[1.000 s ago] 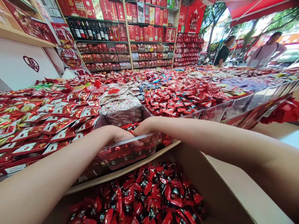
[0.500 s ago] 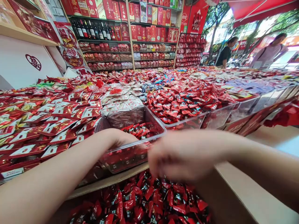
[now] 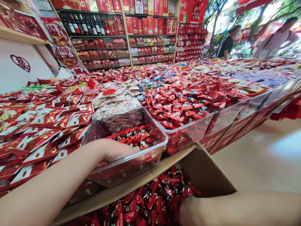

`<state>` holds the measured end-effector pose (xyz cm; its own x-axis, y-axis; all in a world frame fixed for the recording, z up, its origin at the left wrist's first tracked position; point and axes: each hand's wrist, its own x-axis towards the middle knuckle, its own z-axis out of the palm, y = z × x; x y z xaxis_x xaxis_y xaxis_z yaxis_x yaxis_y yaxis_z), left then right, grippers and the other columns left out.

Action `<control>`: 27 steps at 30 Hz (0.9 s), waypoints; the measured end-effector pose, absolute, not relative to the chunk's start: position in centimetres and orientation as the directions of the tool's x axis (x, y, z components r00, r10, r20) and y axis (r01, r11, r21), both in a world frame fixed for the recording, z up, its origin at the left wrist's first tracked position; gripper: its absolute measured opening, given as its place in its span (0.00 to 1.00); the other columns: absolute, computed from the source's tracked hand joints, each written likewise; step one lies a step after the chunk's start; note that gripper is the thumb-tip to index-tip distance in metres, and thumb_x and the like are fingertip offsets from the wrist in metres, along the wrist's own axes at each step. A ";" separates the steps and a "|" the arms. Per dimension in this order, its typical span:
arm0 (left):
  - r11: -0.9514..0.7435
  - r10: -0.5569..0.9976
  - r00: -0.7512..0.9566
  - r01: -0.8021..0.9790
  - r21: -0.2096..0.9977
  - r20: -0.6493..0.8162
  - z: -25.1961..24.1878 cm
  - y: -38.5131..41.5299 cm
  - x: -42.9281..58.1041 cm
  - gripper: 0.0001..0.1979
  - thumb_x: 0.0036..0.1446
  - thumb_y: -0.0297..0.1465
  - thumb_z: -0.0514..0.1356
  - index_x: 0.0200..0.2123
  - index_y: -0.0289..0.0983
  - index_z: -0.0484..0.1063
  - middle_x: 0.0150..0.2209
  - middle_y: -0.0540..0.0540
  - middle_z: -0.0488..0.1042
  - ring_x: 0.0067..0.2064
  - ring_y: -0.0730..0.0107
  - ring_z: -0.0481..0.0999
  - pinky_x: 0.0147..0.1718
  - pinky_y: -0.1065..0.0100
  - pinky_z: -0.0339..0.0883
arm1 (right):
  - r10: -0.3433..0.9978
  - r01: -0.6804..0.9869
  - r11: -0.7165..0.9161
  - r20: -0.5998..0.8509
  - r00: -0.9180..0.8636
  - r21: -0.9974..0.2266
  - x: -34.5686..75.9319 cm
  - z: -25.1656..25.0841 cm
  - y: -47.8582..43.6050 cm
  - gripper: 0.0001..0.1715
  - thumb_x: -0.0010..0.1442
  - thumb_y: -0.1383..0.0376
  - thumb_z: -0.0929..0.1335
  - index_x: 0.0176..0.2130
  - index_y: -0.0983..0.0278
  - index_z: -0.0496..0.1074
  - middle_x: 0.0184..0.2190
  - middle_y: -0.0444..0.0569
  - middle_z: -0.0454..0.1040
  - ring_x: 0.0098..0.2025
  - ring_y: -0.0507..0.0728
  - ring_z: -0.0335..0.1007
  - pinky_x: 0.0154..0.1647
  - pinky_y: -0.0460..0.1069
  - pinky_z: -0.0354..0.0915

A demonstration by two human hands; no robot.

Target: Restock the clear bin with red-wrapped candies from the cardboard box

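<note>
Moved since a second ago: right hand out of the clear bin, now low at bottom centre, sunk among red candy packets in the cardboard box; fingers buried, so cannot tell whether spread or closed. Left hand unchanged at centre left, fingers curled over the bin's near rim and dipped inside; grip on any packet not visible.

Counted: two hands, one open cardboard box, one partly filled clear plastic bin at centre, one heaped clear bin just right of it. Packets too many to count.

Materials: bins rigid, transparent, rectangular, glossy rims. Box plain brown, matte, flap edge running diagonally beneath the bin. Packets small, crinkly, shiny red foil with dark printed panels, pillow-shaped. Flat red-and-white sachets fanned at left; pale wrapped sweets piled behind the bin. Shelves of red boxes and dark bottles upper left. Two people standing upper right.
</note>
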<state>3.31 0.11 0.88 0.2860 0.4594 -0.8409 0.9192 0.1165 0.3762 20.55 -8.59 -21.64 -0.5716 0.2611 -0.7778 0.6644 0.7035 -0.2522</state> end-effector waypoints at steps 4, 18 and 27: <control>0.162 0.447 0.318 0.891 0.425 -0.836 0.6 0.4 3.0 0.13 0.47 0.37 0.53 0.36 0.40 0.68 0.27 0.51 0.75 0.32 0.67 0.72 0.32 0.71 0.65 | 0.286 0.586 0.678 -0.574 -0.767 -0.444 20.6 -14.7 -7.3 0.05 0.40 0.67 0.65 0.22 0.59 0.69 0.14 0.45 0.62 0.19 0.54 0.60 0.15 0.48 0.49; 0.292 0.398 0.282 0.863 0.412 -0.873 0.1 0.3 2.9 0.13 0.49 0.38 0.51 0.29 0.37 0.71 0.21 0.48 0.75 0.27 0.64 0.73 0.28 0.67 0.66 | 0.608 0.070 -0.432 -0.348 -0.713 -0.899 21.1 -5.8 -7.1 0.16 0.52 0.60 0.64 0.40 0.64 0.59 0.32 0.45 0.64 0.31 0.48 0.64 0.31 0.47 0.66; 0.203 0.492 0.274 0.887 0.415 -0.827 0.8 -0.3 3.4 0.10 0.47 0.32 0.52 0.18 0.38 0.66 0.15 0.51 0.70 0.25 0.64 0.72 0.29 0.65 0.64 | 0.816 0.238 0.305 0.124 -0.565 -0.922 22.0 1.1 -5.7 0.12 0.54 0.59 0.61 0.36 0.63 0.67 0.32 0.47 0.69 0.33 0.51 0.64 0.33 0.47 0.62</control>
<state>3.37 -0.32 0.75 0.2739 0.4916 -0.8266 0.8870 0.2032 0.4147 21.96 -5.73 1.12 -0.5648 0.8159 0.1238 0.2385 0.3050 -0.9220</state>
